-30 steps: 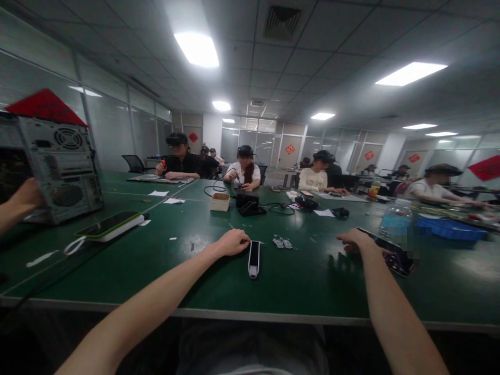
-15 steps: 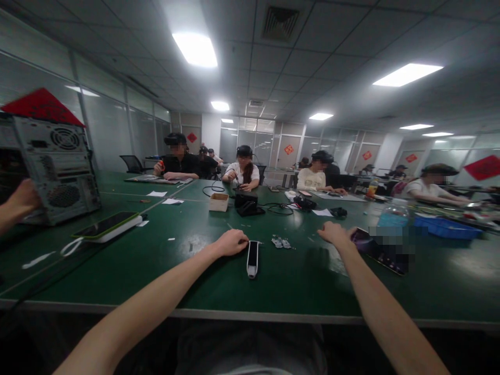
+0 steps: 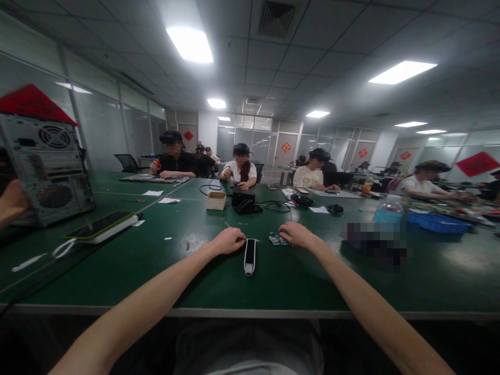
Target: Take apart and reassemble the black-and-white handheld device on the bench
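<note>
A white, narrow device with a black face point(image 3: 249, 256) lies lengthwise on the green table point(image 3: 219, 291). My left hand point(image 3: 229, 240) rests at its upper left end, fingers curled and closed; what they may pinch is too small to make out. Several small silvery pieces point(image 3: 275, 239) lie to the right of the device. Over their right side is my right hand point(image 3: 297, 234), its fingers bent down and partly hiding them. Whether that hand grips a piece cannot be seen.
A small box point(image 3: 216, 201) and a black object point(image 3: 244, 200) stand farther back. At left are a computer case point(image 3: 54, 172), a green-edged phone point(image 3: 99, 225) and another person's hand point(image 3: 13, 203). A bottle point(image 3: 388, 210) and blue tray point(image 3: 439, 222) are at right. People sit across the table.
My right hand has moved left, from beside the dark item at right to the silvery pieces. My left hand stays by the white device. The view has shifted slightly.
</note>
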The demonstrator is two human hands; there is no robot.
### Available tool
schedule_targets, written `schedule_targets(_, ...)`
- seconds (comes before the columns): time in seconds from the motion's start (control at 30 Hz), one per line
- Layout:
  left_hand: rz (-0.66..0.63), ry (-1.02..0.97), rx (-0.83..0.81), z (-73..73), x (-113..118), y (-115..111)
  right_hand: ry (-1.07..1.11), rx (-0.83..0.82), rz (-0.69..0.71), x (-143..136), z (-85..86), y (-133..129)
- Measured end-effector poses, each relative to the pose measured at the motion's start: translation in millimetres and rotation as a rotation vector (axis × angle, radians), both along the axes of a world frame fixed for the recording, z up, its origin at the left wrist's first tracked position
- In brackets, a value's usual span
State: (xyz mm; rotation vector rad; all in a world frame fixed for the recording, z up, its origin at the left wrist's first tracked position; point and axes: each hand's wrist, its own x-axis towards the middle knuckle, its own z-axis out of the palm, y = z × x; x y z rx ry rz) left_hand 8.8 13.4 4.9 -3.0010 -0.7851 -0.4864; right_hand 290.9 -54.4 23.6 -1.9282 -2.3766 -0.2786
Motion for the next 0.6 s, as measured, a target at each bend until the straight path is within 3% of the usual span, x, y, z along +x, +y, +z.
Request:
schedule_targets(0.4, -0.009, -0.016, 0.005, -1.5, 0.3, 1.1, 0.013, -0.086, -0.053, 2.5, -5.0, 5.4)
schedule_targets(0.5, -0.012, -0.011, -0.001, -0.6, 0.0, 0.2, 0.078, -0.093, -0.168, 1.7, 0.7, 2.5)
schedule_targets(0.6, -0.005, -0.009, -0.010, 1.4, -0.1, -1.9, 0.106, -0.043, -0.384, 13.1, 10.9, -2.4)
